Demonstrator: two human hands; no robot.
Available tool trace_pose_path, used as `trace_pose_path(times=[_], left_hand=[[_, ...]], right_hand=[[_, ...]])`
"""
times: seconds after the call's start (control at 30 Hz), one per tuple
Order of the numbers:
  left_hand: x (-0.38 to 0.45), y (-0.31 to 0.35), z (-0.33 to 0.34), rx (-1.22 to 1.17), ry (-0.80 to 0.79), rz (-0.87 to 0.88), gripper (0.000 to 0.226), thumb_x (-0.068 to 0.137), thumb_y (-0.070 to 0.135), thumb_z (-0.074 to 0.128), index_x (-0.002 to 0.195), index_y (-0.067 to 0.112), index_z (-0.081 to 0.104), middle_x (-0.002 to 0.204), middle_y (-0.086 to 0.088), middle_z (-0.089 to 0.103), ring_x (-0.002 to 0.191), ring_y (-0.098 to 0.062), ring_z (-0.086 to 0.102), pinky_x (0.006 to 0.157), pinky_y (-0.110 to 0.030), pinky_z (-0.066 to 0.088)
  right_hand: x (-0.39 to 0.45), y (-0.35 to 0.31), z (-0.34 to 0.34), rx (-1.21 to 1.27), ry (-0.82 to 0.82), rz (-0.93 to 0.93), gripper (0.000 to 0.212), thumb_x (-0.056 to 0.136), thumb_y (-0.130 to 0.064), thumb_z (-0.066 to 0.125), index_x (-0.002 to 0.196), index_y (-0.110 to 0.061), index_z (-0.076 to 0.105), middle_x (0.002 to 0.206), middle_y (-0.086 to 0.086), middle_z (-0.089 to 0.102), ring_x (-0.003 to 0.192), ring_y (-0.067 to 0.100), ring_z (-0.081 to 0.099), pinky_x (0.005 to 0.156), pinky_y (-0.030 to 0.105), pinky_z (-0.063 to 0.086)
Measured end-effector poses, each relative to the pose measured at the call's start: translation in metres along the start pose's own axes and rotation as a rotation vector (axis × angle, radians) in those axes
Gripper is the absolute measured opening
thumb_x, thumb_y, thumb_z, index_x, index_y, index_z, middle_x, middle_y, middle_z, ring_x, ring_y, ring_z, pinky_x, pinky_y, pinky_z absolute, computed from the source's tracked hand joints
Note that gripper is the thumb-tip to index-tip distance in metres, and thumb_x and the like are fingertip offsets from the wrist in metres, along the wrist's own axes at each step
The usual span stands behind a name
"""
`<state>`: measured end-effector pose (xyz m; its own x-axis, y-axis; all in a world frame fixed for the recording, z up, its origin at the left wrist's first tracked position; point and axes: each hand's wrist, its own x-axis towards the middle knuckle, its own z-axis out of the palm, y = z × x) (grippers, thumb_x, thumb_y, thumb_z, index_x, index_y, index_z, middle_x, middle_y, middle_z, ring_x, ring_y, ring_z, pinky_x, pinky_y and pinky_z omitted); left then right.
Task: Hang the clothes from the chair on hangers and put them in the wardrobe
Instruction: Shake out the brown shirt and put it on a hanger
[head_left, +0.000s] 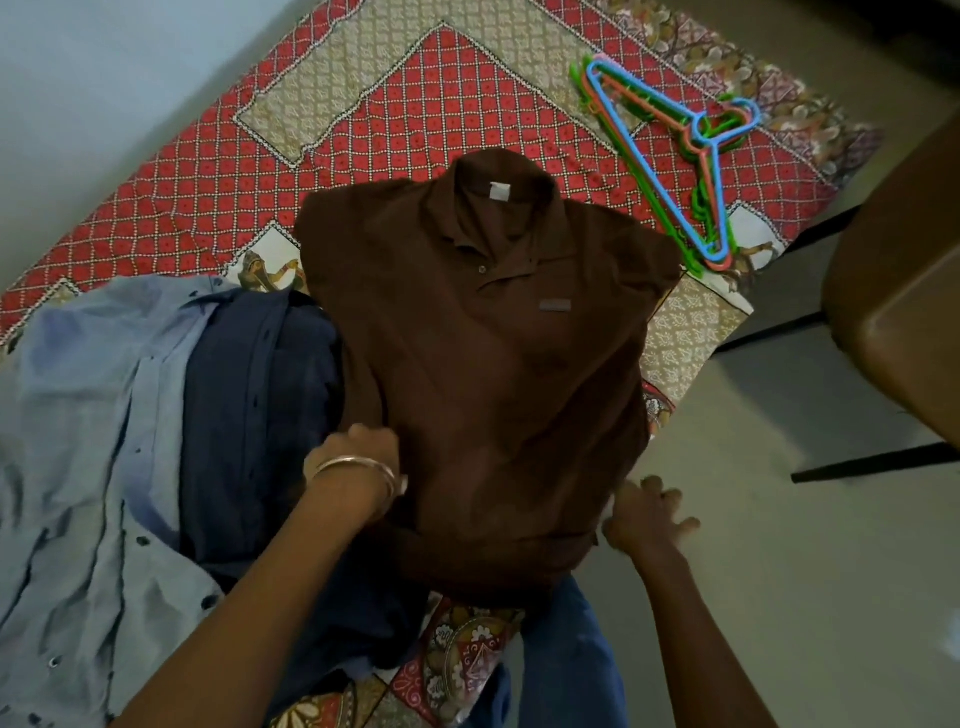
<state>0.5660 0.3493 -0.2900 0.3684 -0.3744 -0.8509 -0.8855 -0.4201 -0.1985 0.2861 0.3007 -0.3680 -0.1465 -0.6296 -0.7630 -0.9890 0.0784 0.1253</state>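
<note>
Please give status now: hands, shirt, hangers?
Left hand grips brown shirt hem. Right hand open at other edge. Shirt flat on bed. Hangers untouched beyond collar, nothing blocking.

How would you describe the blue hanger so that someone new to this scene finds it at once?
Start at the red patterned bedspread and look beyond the brown polo shirt, toward its far right side. A stack of plastic hangers lies there. The blue hanger is the topmost one, over pink and green ones.
</note>
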Motion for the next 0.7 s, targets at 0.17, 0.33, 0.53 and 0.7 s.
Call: trace_pose_path(times=[0.17,0.33,0.53,0.7], left_hand=[[0.028,0.029,-0.049,-0.072,0.101,0.024,0.051,0.091,0.049,0.053,0.135,0.022,0.046,0.139,-0.009,0.045,0.125,-0.032,0.048,0.096,-0.04,0.041],[0.088,0.051,-0.094,-0.309,0.156,0.021,0.044,0.09,0.048,0.054,0.131,0.032,0.05,0.137,-0.01,0.047,0.121,-0.035,0.049,0.098,-0.042,0.041],[0.166,0.122,-0.165,-0.74,0.264,0.252,0.018,0.087,0.026,0.065,0.104,0.029,0.069,0.095,-0.007,0.07,0.086,-0.02,0.067,0.089,-0.032,0.051],[0.188,0.178,-0.212,-1.278,0.239,0.242,0.014,0.092,0.008,0.058,0.098,0.017,0.068,0.076,-0.005,0.068,0.044,0.0,0.057,0.039,-0.014,0.042]], right_hand=[[0.035,-0.014,-0.041,0.331,0.181,-0.153,0.037,0.085,-0.014,0.057,0.119,-0.027,0.061,0.133,0.008,0.047,0.127,0.035,0.035,0.1,0.051,0.03],[0.107,-0.035,-0.116,0.742,0.428,-0.144,0.023,0.087,-0.015,0.058,0.108,-0.018,0.068,0.111,0.011,0.066,0.109,0.034,0.058,0.091,0.041,0.046],[0.227,-0.022,-0.247,0.831,0.745,-0.072,0.022,0.091,-0.014,0.057,0.108,-0.004,0.065,0.104,0.018,0.068,0.101,0.035,0.061,0.083,0.036,0.044],[0.289,-0.036,-0.297,0.652,0.684,-0.094,0.033,0.089,-0.021,0.066,0.117,-0.003,0.062,0.114,0.019,0.061,0.11,0.037,0.055,0.088,0.042,0.043]])
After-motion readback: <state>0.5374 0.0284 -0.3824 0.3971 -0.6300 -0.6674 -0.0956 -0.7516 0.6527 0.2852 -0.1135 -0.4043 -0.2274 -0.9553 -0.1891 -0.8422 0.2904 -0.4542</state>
